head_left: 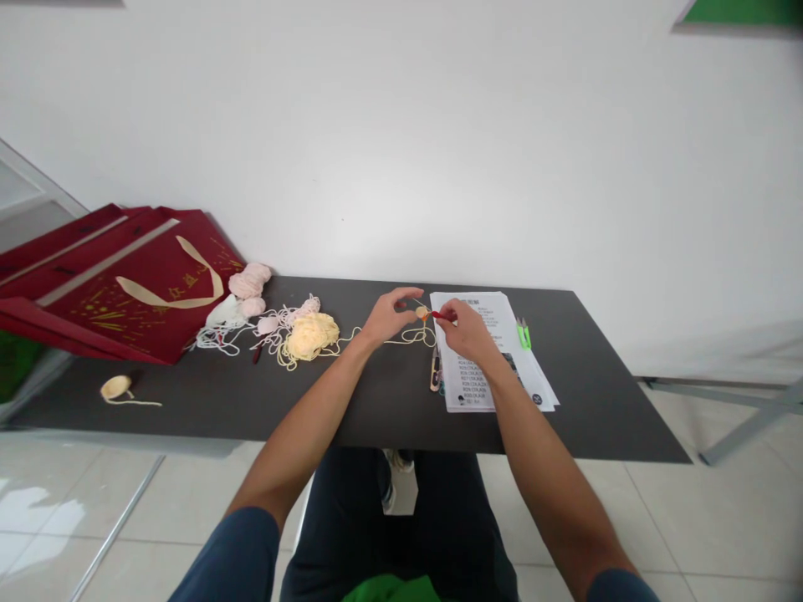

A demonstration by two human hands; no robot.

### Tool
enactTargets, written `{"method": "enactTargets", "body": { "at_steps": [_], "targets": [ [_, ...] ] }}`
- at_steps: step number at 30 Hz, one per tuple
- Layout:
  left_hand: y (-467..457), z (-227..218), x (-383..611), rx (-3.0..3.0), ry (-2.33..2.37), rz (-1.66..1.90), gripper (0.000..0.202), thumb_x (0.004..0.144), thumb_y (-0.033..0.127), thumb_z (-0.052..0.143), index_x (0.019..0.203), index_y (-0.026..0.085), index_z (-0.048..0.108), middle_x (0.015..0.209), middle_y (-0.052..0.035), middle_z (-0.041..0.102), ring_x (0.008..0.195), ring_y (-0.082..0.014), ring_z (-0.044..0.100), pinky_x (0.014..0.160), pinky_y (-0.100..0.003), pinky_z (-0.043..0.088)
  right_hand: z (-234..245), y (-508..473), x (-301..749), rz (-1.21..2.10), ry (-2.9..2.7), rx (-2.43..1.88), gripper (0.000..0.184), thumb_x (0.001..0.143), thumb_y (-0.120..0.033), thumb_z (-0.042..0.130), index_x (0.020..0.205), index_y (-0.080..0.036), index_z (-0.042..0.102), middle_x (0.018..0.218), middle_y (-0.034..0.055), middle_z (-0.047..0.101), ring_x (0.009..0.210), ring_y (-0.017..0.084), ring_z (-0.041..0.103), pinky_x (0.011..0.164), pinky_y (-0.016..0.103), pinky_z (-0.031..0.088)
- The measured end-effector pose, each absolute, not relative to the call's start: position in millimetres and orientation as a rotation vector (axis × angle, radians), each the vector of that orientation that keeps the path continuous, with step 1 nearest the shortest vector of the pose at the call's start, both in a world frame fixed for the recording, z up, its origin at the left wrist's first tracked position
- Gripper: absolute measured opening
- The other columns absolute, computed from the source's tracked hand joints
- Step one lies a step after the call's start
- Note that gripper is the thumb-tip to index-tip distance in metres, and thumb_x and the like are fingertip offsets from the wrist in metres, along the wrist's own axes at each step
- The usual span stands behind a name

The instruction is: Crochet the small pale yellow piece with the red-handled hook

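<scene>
My left hand (392, 316) pinches a small pale yellow crochet piece (421, 312) above the table, its index finger raised with yarn running over it. A red-handled crochet hook (439, 315) is gripped in my right hand (464, 329), its tip at the crochet piece. A small orange thing, perhaps a stitch marker (425, 318), hangs by the piece. Loose yellow yarn (411, 336) trails left from there to a pale yellow yarn ball (312, 336). Beneath my right hand lie printed sheets (467, 393).
Green-handled snips (523, 334) rest on the sheets' right side, and a cutter-like tool (435, 369) by their left edge. Dark red paper bags (138, 284) lie at the left beside pink yarn (249, 281) and white yarn (226, 313). A small cream crocheted cup (116, 386) sits front left.
</scene>
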State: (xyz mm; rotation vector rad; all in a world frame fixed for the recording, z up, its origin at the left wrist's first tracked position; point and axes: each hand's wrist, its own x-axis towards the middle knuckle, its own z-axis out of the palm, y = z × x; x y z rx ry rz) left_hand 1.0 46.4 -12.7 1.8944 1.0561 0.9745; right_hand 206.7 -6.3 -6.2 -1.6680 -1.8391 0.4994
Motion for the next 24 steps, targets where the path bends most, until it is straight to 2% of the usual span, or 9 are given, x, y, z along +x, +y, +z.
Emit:
{"method": "enactTargets", "body": {
  "at_steps": [2,4,6,10,14,17,19,21,24],
  "targets": [
    [47.2,-11.0,-0.1,1.671,0.874,1.042,0.049,0.074,0.018,0.069,0.122,0.018,0.076,0.119,-0.0082,0.078,0.106,-0.0224,0.07,0.095,-0.034,0.053,4.2,-1.6,198.5,0.573,-1.839,-1.576,0.005,0.091,-0.028,0.061,0.092,-0.024,0.058,0.092,0.0011,0.072,0.084,0.018,0.067,0.08,0.034,0.051],
    [48.6,-10.8,-2.3,1.367,0.746,1.095,0.031,0.074,0.025,0.076,0.104,0.016,0.081,0.103,-0.0078,0.079,0.09,-0.0197,0.07,0.086,-0.032,0.053,12.9,2.1,191.4,0.744,-1.798,-1.4,0.007,0.089,-0.029,0.064,0.09,-0.024,0.059,0.083,-0.0011,0.072,0.078,0.017,0.067,0.077,0.034,0.052],
    [50.1,-11.6,-5.1,1.271,0.734,1.148,0.022,0.074,0.03,0.079,0.091,0.016,0.081,0.101,-0.0069,0.079,0.083,-0.0159,0.067,0.08,-0.03,0.051,19.4,5.1,185.3,0.903,-1.727,-1.302,0.011,0.088,-0.032,0.067,0.09,-0.024,0.061,0.075,-0.0028,0.07,0.069,0.016,0.066,0.069,0.032,0.051],
    [50.7,-14.1,-11.4,1.231,0.796,1.192,0.028,0.076,0.037,0.082,0.096,0.017,0.082,0.088,-0.0048,0.077,0.071,-0.0123,0.061,0.071,-0.027,0.047,21.6,10.7,176.7,1.159,-1.525,-1.246,0.022,0.084,-0.039,0.077,0.093,-0.023,0.066,0.075,-0.0026,0.068,0.06,0.013,0.062,0.048,0.024,0.04],
    [48.4,-14.4,-17.3,1.212,0.867,1.211,0.025,0.079,0.039,0.081,0.089,0.016,0.084,0.088,-0.0055,0.078,0.067,-0.0111,0.056,0.067,-0.026,0.044,11.2,15.2,175.4,1.361,-1.337,-1.148,0.031,0.078,-0.043,0.086,0.093,-0.022,0.07,0.07,-0.0031,0.067,0.058,0.012,0.061,0.043,0.021,0.034],
    [46.9,-12.9,-20.4,1.153,0.899,1.231,0.021,0.077,0.036,0.082,0.083,0.016,0.084,0.085,-0.0062,0.078,0.07,-0.0123,0.058,0.069,-0.027,0.045,5.4,14.1,180.4,1.546,-1.249,-0.992,0.033,0.08,-0.045,0.085,0.099,-0.021,0.073,0.073,-0.0008,0.072,0.063,0.012,0.064,0.05,0.022,0.044],
    [45.6,-11.8,-20.6,1.083,0.906,1.263,0.018,0.075,0.033,0.082,0.079,0.015,0.083,0.084,-0.0064,0.077,0.07,-0.0126,0.059,0.067,-0.027,0.045,5.5,10.7,184.6,1.642,-1.163,-0.881,0.038,0.083,-0.05,0.082,0.107,-0.021,0.075,0.089,0.0044,0.079,0.077,0.016,0.072,0.062,0.026,0.055],
    [43.7,-10.9,-18.7,1.014,0.901,1.303,0.017,0.076,0.033,0.081,0.076,0.016,0.081,0.085,-0.0062,0.077,0.069,-0.0116,0.058,0.065,-0.026,0.044,7.8,5.8,186.4,1.68,-1.053,-0.785,0.05,0.087,-0.062,0.073,0.116,-0.021,0.074,0.11,0.0099,0.081,0.099,0.022,0.077,0.08,0.034,0.062],
    [39.0,-9.5,-12.7,0.896,0.883,1.381,0.016,0.079,0.034,0.078,0.08,0.018,0.081,0.081,-0.0034,0.073,0.067,-0.0095,0.055,0.064,-0.024,0.043,9.8,-1.3,179.2,1.666,-0.921,-0.671,0.075,0.087,-0.084,0.051,0.125,-0.022,0.071,0.131,0.0133,0.075,0.124,0.029,0.071,0.099,0.045,0.06]
  ]
}}
